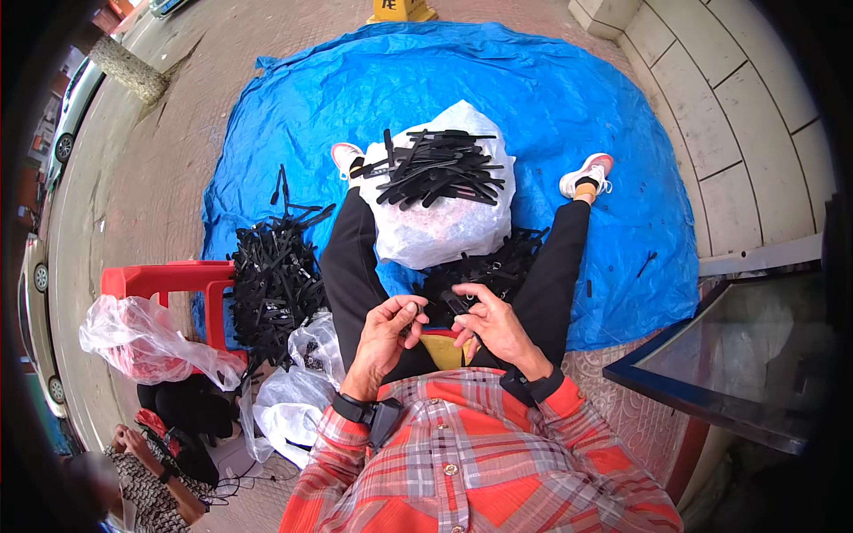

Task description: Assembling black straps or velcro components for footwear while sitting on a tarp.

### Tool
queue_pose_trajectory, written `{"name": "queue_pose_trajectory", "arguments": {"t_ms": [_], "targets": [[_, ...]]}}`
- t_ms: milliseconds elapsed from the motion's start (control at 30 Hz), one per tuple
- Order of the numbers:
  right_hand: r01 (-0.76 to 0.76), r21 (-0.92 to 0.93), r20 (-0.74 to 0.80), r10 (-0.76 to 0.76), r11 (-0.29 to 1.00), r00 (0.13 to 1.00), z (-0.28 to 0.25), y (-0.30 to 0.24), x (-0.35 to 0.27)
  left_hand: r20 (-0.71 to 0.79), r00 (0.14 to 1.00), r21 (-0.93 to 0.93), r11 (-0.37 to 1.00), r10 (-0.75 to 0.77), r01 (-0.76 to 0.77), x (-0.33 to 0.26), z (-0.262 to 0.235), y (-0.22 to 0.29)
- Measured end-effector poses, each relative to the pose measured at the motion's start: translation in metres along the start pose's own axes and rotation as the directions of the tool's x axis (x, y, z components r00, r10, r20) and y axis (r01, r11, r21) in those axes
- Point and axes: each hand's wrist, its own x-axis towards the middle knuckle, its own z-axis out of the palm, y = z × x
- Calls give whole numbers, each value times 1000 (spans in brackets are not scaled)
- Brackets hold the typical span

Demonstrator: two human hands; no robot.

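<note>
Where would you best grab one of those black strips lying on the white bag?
Probably at a free end that sticks out past the pile of black strips, coming from above. They lie flat and crisscrossed on the white bag, so the middles are pinned under others, while ends at the edge poke clear.

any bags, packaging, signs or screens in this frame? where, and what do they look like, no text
White plastic bag: between the legs on the blue tarp, bulging, black strips piled on top.
Clear plastic bag: left, by the red stool, crumpled.
White bags: lower left, crumpled.
Yellow sign base: top edge, mostly cut off.
No screens.
</note>
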Motion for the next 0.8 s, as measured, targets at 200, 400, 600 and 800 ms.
{"name": "queue_pose_trajectory", "arguments": {"t_ms": [200,400,600,800], "targets": [[3,-148,69,7,989,998,3,1,2,14,1000,-124,992,-15,17,-5,4,1],[-38,-129,69,48,991,996,3,-2,2,-6,1000,-29,999,-18,18,-6,3,6],[-75,-131,-34,71,989,997,5,-8,-1,-8,999,-77,996,36,-36,-3,-2,2],[-202,4,34,201,979,979,-1,-8,2,39,996,-32,997,76,-75,0,4,2]]}}
